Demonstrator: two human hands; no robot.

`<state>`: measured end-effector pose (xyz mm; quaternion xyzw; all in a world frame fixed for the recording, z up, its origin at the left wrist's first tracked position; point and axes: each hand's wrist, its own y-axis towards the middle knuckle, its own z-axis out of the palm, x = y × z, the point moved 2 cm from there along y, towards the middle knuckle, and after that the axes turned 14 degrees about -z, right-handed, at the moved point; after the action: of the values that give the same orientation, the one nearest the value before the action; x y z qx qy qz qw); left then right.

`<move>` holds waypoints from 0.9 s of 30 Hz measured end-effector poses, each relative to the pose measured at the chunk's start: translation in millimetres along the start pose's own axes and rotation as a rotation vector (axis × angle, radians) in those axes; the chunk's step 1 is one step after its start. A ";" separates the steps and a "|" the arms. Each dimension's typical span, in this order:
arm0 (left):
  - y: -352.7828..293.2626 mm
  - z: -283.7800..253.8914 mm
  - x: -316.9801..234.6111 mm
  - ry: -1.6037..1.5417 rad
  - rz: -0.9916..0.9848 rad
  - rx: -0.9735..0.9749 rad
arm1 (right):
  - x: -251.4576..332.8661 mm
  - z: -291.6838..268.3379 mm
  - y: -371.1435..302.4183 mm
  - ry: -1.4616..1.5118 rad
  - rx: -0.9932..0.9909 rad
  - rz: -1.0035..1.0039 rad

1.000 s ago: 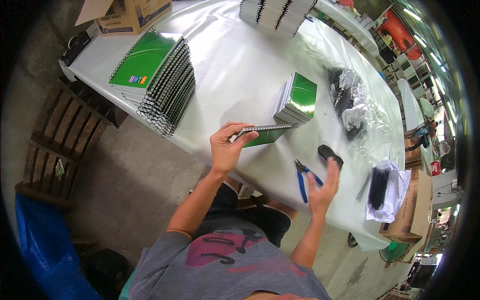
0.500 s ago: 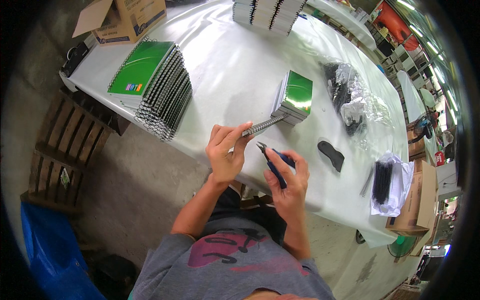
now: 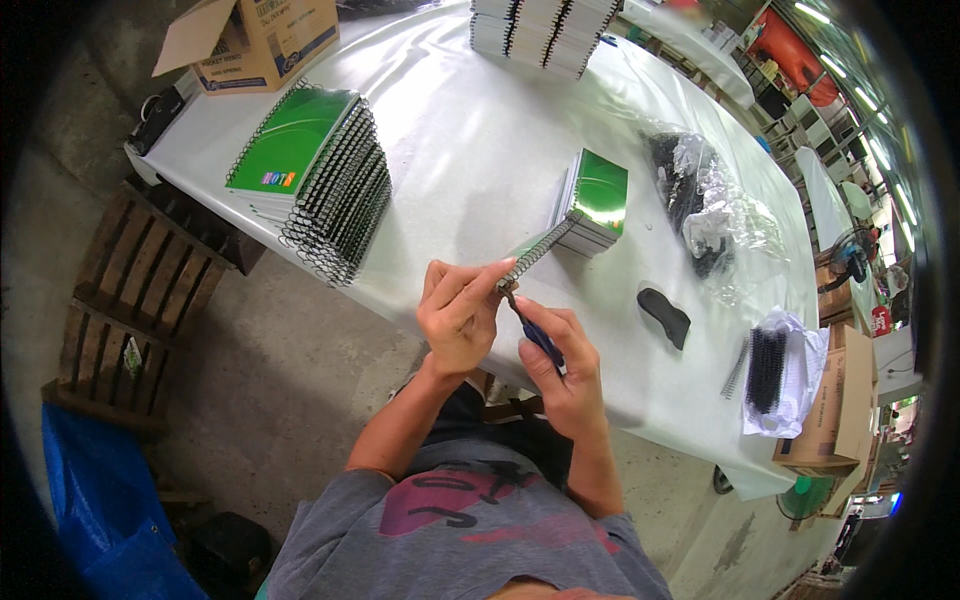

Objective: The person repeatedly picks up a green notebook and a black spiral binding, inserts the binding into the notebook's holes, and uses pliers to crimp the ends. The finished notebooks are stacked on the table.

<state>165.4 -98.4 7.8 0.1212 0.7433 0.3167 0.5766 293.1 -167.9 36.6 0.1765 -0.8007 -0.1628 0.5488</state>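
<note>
My left hand (image 3: pixel 458 318) is closed on a spiral notebook (image 3: pixel 545 250), held edge-on over the table's near edge with its dark wire coil upward. Wrapped around blue-handled cutting pliers (image 3: pixel 540 340), my right hand (image 3: pixel 570 375) brings their jaws to the coil's near end, by my left fingertips. Whether the jaws are closed on the wire is too small to tell. Just beyond the held notebook stands a short stack of green-covered notebooks (image 3: pixel 602 190). To the left rises a taller pile of green spiral notebooks (image 3: pixel 295 140), their coils sticking out at the sides.
The white-covered table (image 3: pixel 440 150) also bears a black curved object (image 3: pixel 664 317), clear plastic wrapping with black coils (image 3: pixel 700 200), and black coils on white paper (image 3: pixel 767 368). Cardboard boxes stand at far left (image 3: pixel 265 45) and right (image 3: pixel 830 400). White bound stacks (image 3: pixel 545 30) are at the back.
The pliers have moved up and left to the coil's near end, and their handles have been squeezed closer together. The held notebook now tilts more steeply.
</note>
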 end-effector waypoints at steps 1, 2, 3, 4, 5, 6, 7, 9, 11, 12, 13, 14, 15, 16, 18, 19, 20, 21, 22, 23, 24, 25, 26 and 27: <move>-0.7 0.1 0.7 -0.004 0.017 -0.006 | -3.3 0.7 -1.6 0.182 -0.002 0.051; -1.0 -0.1 0.6 -0.006 0.044 -0.011 | -7.4 1.6 -4.6 0.491 -0.022 0.199; -1.1 -0.7 1.0 -0.006 0.074 -0.015 | -11.1 3.3 -8.3 0.802 -0.040 0.345; -1.3 -1.1 1.4 -0.007 0.103 -0.020 | -12.9 5.3 -11.9 1.114 -0.058 0.491; -1.5 -0.8 2.1 -0.016 0.112 -0.023 | -13.7 3.9 -13.1 1.003 -0.055 0.446; -1.7 -0.7 2.7 -0.021 0.119 -0.029 | -14.0 3.2 -13.4 0.893 -0.048 0.401; -2.1 -0.3 3.1 -0.027 0.127 -0.036 | -14.0 2.5 -13.6 0.783 -0.042 0.357; -2.1 1.3 6.7 -0.059 0.024 -0.087 | -14.4 2.1 -13.1 0.567 -0.027 0.262; -0.8 2.2 8.6 -0.225 -0.161 -0.143 | -19.2 -4.0 -16.0 0.197 -0.004 0.143; 0.1 1.9 10.0 -0.372 -0.293 -0.180 | -28.4 -14.6 -21.0 -0.060 0.017 0.064; 2.3 -0.4 12.4 -0.523 -0.426 -0.216 | -35.5 -25.5 -26.5 -0.319 0.033 -0.017; 6.5 -3.9 17.0 -0.433 -0.392 -0.173 | -43.4 -36.0 -35.2 -0.508 0.029 0.092; 8.2 -6.1 21.8 -0.470 -0.438 -0.141 | -50.6 -44.8 -44.3 -0.698 0.024 0.201; 8.1 -7.2 25.2 -0.511 -0.484 -0.108 | -58.6 -51.0 -53.3 -0.835 0.054 0.295; 9.0 -10.1 25.3 -0.598 -0.562 -0.067 | -67.7 -56.8 -60.8 -1.111 0.113 0.484; 9.5 -11.1 22.0 -0.645 -0.593 -0.057 | -67.3 -54.7 -56.5 -1.089 0.104 0.434; 9.8 -12.3 18.5 -0.691 -0.623 -0.049 | -66.6 -51.8 -52.6 -1.066 0.097 0.384; 10.9 -14.4 12.5 -0.708 -0.579 -0.063 | -64.1 -47.6 -47.1 -1.041 0.091 0.333; 12.4 -16.3 5.0 -0.726 -0.534 -0.075 | -57.3 -41.3 -37.8 -0.685 -0.024 0.239; 13.3 -19.2 -1.6 -0.743 -0.489 -0.088 | -48.8 -32.8 -25.2 -0.325 -0.128 0.146; 14.1 -22.7 -8.0 -0.764 -0.448 -0.089 | -42.8 -23.7 -13.3 0.039 -0.226 0.054; 16.0 -28.8 -15.3 -0.697 -0.362 -0.116 | -43.6 -13.1 -3.5 0.306 -0.314 -0.100; 18.7 -35.6 -23.9 -0.628 -0.276 -0.145 | -42.6 -8.9 3.5 0.484 -0.351 -0.096; 20.9 -42.1 -28.6 -0.560 -0.191 -0.175 | -40.4 -4.7 12.1 0.660 -0.382 -0.090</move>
<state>131.0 -111.8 48.6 0.0831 0.5333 0.2782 0.7945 309.8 -138.9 10.5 0.1491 -0.5276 -0.2675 0.7924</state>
